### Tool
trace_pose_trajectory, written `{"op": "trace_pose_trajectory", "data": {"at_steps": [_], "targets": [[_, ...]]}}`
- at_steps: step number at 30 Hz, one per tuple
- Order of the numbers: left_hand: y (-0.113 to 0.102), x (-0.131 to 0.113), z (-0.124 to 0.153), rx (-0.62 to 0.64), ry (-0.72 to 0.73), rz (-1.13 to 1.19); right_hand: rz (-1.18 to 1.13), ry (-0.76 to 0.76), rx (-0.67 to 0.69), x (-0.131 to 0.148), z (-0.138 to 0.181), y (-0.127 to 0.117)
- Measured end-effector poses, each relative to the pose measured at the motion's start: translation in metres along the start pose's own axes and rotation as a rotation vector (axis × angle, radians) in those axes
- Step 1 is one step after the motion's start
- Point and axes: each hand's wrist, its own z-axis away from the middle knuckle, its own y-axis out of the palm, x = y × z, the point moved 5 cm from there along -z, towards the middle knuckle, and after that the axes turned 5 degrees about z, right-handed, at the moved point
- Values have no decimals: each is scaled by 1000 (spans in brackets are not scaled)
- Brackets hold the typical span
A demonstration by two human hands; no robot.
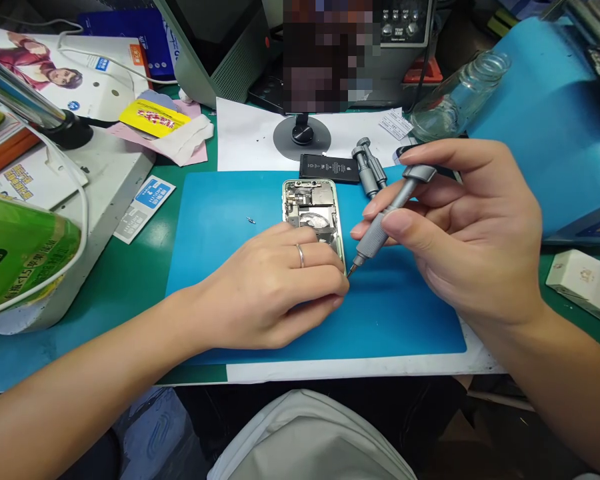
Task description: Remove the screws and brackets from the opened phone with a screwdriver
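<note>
An opened phone (325, 197) lies on the blue mat, its inner parts bare at the top end. My left hand (285, 287) covers its lower half, fingers curled round and gripping it; a ring sits on one finger. In my right hand (475, 227) is a grey precision screwdriver (380, 230), slanted down to the left. Its tip is at the phone's lower right edge, close by my left fingertips; whether it touches a screw is hidden. Behind the phone lie a black battery (330, 169) and more grey screwdrivers (369, 167). A tiny metal part (251, 220) rests left of the phone.
A phone stand with a round base (303, 137) stands on white paper behind the blue mat (215, 220). A glass jar (460, 93) leans at the back right, above a small white box (587, 283). On the left are a green pack (25, 247) and a white cable.
</note>
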Motion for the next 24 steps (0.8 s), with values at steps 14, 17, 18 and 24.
{"op": "trace_pose_trajectory", "data": {"at_steps": [14,17,18,24], "targets": [[-58,56,13,-131,-404,-371,53,-50,-59,-2,-5,-11],[-61,58,14,-117,-436,-381,60,-57,-62,-2,-5,-12],[-61,59,14,-109,-441,-386,66,-61,-63,-1,-5,-12],[-57,64,14,-52,-466,-412,103,-50,-78,0,-5,-12]]}}
